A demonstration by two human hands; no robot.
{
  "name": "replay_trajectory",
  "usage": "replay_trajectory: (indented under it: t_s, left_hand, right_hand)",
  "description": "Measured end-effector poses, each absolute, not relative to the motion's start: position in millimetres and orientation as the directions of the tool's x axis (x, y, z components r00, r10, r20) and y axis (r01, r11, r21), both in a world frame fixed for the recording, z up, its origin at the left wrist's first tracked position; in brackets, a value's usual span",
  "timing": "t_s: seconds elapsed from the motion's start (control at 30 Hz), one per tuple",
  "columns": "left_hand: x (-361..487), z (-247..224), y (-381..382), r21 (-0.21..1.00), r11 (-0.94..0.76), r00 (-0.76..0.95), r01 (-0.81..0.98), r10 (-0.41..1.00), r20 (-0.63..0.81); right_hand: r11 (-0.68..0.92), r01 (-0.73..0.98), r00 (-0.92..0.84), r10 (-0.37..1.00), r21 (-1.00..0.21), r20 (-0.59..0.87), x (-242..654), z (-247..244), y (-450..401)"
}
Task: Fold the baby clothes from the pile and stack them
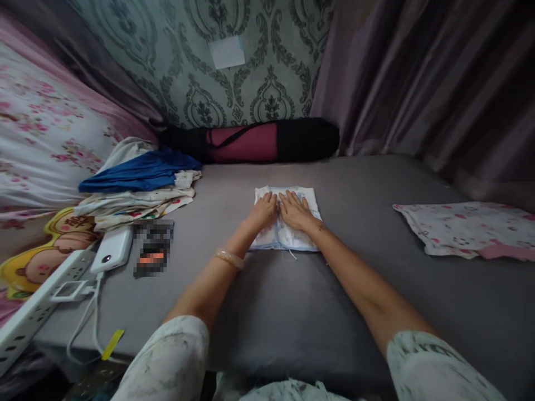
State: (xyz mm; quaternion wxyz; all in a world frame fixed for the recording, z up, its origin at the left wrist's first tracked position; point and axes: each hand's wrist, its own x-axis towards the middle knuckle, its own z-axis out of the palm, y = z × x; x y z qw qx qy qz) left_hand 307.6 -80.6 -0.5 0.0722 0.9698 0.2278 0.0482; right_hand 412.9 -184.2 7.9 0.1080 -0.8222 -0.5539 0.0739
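Our pale patterned sleeves (173, 345) are nearest. Our left hand (265, 210) and right hand (296, 211) lie flat side by side, fingers extended, on the folded white cloth with blue edging (284, 236), midway across the grey sheet (359, 195). Beyond, we see piled clothes (142, 172) leftward, a folded pink-patterned cloth (463, 225) rightward, a black-and-maroon bag (251, 142) behind.

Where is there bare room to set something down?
Bare grey sheet lies between the folded white cloth, under the left hand and right hand, and the patterned cloth at right; another patch separates the white cloth from the black-and-red bag. The left side is crowded: piled clothes, power strip, white device.
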Motion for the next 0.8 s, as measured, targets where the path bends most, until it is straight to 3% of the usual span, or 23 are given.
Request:
replay_trajectory:
  t_s: [0.13,0.47,0.6,0.8]
  left_hand:
    - [283.9,-9.1,-100.6,0.117,-0.941,0.942,0.318,0.328,0.076]
    - [262.5,-11.2,-119.0,0.107,-0.938,0.941,0.329,0.336,0.051]
    - [241.0,-12.6,-126.3,0.149,-0.939,0.949,0.309,0.315,0.016]
    - [238.2,-16.7,-127.7,0.184,-0.926,0.943,0.330,0.333,-0.010]
  right_hand:
    - [-0.268,0.945,0.277,0.961,-0.186,0.024,399.9,7.6,-216.2]
    - [-0.222,0.963,0.231,0.972,-0.155,0.045,388.2,2.8,-238.6]
    - [-0.146,0.977,0.153,0.988,-0.154,0.035,381.6,-0.1,-256.1]
    - [-0.153,0.977,0.162,0.986,-0.149,0.044,378.2,-8.5,-258.1]
